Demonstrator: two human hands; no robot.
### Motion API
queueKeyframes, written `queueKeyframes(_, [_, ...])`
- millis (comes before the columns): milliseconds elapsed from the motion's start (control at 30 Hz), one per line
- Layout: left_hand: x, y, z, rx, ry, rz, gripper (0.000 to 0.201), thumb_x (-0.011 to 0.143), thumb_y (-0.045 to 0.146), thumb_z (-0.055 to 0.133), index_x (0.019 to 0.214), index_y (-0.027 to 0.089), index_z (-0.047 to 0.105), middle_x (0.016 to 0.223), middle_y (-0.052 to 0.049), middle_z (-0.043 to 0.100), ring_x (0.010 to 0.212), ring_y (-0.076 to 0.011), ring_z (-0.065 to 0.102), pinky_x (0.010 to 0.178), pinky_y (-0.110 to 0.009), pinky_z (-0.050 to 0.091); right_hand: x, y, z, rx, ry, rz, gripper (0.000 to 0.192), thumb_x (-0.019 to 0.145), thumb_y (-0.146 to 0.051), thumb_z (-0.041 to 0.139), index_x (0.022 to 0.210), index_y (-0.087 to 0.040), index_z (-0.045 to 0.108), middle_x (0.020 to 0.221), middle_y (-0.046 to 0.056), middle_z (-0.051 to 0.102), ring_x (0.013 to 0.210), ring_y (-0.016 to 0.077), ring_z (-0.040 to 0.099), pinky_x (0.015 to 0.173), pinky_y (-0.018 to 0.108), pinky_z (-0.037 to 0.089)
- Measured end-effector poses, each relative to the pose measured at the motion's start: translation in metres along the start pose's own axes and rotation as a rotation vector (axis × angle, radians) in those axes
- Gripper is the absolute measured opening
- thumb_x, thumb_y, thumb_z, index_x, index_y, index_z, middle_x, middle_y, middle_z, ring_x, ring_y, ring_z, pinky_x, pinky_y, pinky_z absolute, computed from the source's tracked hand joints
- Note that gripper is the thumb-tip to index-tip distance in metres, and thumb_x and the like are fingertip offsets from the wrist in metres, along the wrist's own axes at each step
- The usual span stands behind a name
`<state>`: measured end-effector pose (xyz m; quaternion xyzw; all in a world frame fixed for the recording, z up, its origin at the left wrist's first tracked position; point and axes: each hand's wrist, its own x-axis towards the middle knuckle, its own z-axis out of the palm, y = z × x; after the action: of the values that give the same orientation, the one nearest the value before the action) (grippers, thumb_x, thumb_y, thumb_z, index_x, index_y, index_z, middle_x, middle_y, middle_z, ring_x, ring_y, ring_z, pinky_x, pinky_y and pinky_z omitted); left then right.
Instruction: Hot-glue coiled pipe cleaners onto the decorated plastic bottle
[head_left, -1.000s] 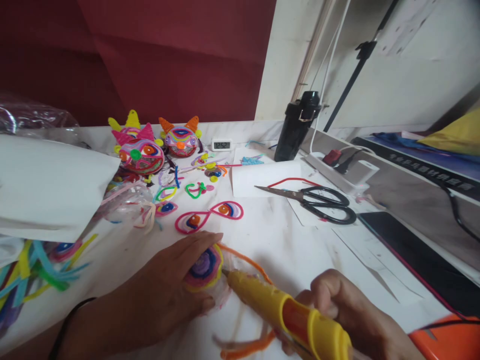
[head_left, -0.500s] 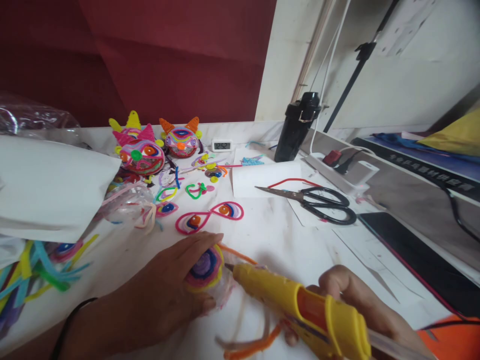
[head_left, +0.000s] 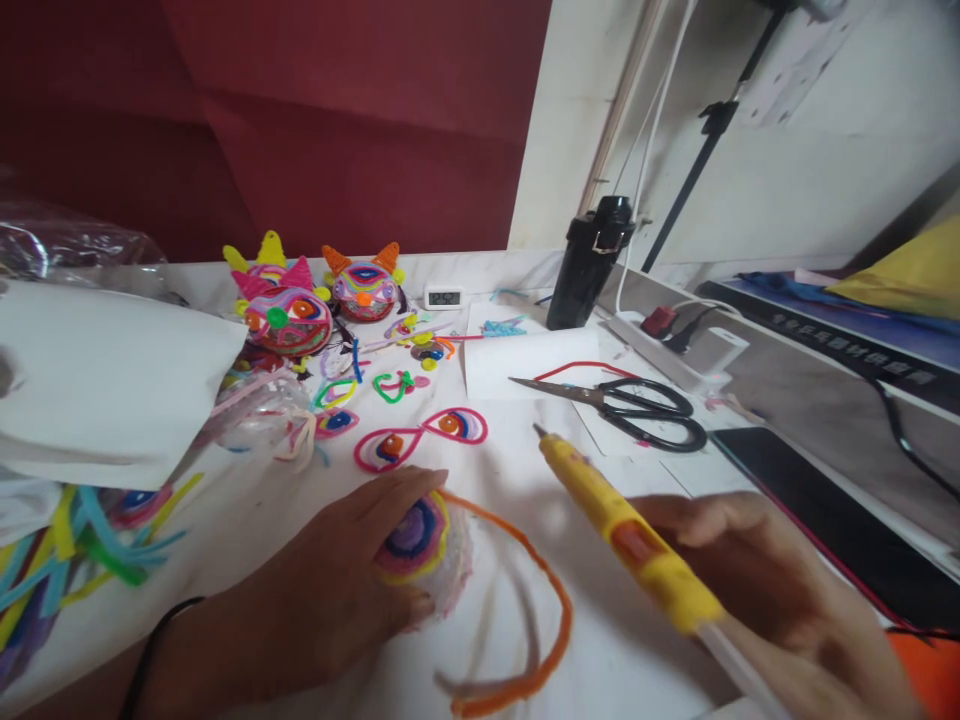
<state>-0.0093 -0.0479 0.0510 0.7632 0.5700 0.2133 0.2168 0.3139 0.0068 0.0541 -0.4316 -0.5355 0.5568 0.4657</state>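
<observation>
Table [head_left: 540, 470]: white, layout unchanged. Left hand [head_left: 337, 590] hasn't moved, fingers curled around the coiled pipe-cleaner disc [head_left: 416, 530], pressing it down front-centre. Right hand [head_left: 757, 575] grips the yellow glue gun [head_left: 622, 525], now swung away from the disc, nozzle up toward the scissors [head_left: 622, 405]. Orange pipe cleaner [head_left: 540, 590] arcs from the disc, now uncovered.

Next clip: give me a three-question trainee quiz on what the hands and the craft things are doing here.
1. True or false: the glue gun tip touches the coiled disc.
2. Which hand holds the glue gun?
3. The scissors lie: A) under the left hand, B) beyond the glue gun's tip, C) on the two finished faces.

Key:
1. False; the tip is lifted clear, pointing away.
2. The right hand.
3. B.
</observation>
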Motion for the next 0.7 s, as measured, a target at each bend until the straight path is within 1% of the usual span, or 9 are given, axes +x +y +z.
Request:
queueKeyframes(67, [0.0,0.0,0.001,-0.011,0.012,-0.011,0.079,0.087,0.036,0.072,0.156,0.04,0.034,0.157,-0.003,0.052,0.137,-0.0347,0.057,0.115,-0.047,0.049,0.016,0.002,-0.007,-0.166,-0.01,-0.129,0.034,0.084,-0.054,0.082,0.097,-0.031,0.06,0.12,0.006,0.07,0.11,0.026,0.07,0.087,0.033,0.062])
queueKeyframes(167, [0.001,0.001,0.002,-0.018,0.029,-0.021,0.078,0.087,0.035,0.072,0.155,0.04,0.035,0.156,-0.003,0.053,0.136,-0.0347,0.057,0.114,-0.047,0.049,0.042,0.006,-0.021,-0.521,-0.154,-0.31,0.018,0.099,-0.043,0.065,0.101,-0.027,0.056,0.12,0.011,0.068,0.112,0.0271,0.068,0.087,0.037,0.062])
queueKeyframes(267, [0.002,0.0,0.003,-0.033,0.04,-0.005,0.077,0.087,0.037,0.071,0.154,0.043,0.035,0.152,-0.002,0.057,0.13,-0.0338,0.061,0.111,-0.047,0.052,0.062,0.008,-0.031,-0.828,-0.24,-0.452,0.01,0.1,-0.035,0.056,0.103,-0.025,0.054,0.111,0.014,0.072,0.097,0.0281,0.073,0.074,0.038,0.063])
queueKeyframes(367, [0.002,-0.003,0.006,-0.044,0.059,0.012,0.077,0.084,0.038,0.072,0.153,0.043,0.036,0.15,-0.002,0.058,0.128,-0.0346,0.062,0.11,-0.048,0.052,0.072,0.007,-0.031,-1.041,-0.249,-0.551,0.006,0.099,-0.028,0.054,0.102,-0.023,0.055,0.104,0.013,0.074,0.085,0.0271,0.072,0.07,0.041,0.061])
queueKeyframes(433, [0.002,-0.004,0.007,-0.049,0.071,0.014,0.077,0.084,0.039,0.073,0.152,0.042,0.037,0.15,-0.003,0.058,0.129,-0.0354,0.061,0.111,-0.05,0.051,0.073,0.005,-0.026,-1.112,-0.266,-0.584,0.005,0.098,-0.023,0.053,0.098,-0.023,0.058,0.101,0.013,0.075,0.086,0.0283,0.071,0.075,0.045,0.06])
queueKeyframes(567, [0.003,-0.004,0.008,-0.059,0.064,0.0,0.078,0.082,0.038,0.073,0.151,0.042,0.037,0.147,-0.003,0.059,0.127,-0.0348,0.062,0.11,-0.049,0.052,0.056,0.0,-0.004,-1.113,-0.214,-0.699,0.02,0.1,-0.015,0.046,0.098,-0.02,0.066,0.111,0.017,0.076,0.112,0.037,0.066,0.092,0.058,0.056])
queueKeyframes(600, [0.003,-0.003,0.007,-0.049,0.06,-0.006,0.078,0.082,0.037,0.073,0.151,0.041,0.038,0.148,-0.003,0.059,0.128,-0.0346,0.062,0.11,-0.049,0.052,0.049,-0.003,0.004,-1.083,-0.186,-0.744,0.023,0.101,-0.014,0.045,0.099,-0.019,0.067,0.11,0.017,0.077,0.114,0.0369,0.066,0.093,0.058,0.056])
queueKeyframes(667, [0.002,-0.004,0.005,-0.009,0.046,-0.015,0.076,0.084,0.036,0.072,0.152,0.038,0.038,0.151,-0.004,0.058,0.131,-0.0346,0.06,0.112,-0.047,0.051,0.032,-0.007,0.025,-0.976,-0.228,-0.719,0.024,0.104,-0.018,0.046,0.113,-0.019,0.068,0.11,0.015,0.078,0.108,0.0307,0.072,0.094,0.049,0.058])
queueKeyframes(700, [0.002,-0.004,0.004,0.013,0.043,-0.015,0.075,0.086,0.036,0.071,0.153,0.037,0.038,0.152,-0.005,0.057,0.132,-0.0347,0.06,0.112,-0.047,0.051,0.024,-0.009,0.035,-0.944,-0.231,-0.687,0.023,0.104,-0.025,0.051,0.117,-0.018,0.069,0.113,0.016,0.078,0.107,0.0311,0.073,0.091,0.047,0.061])
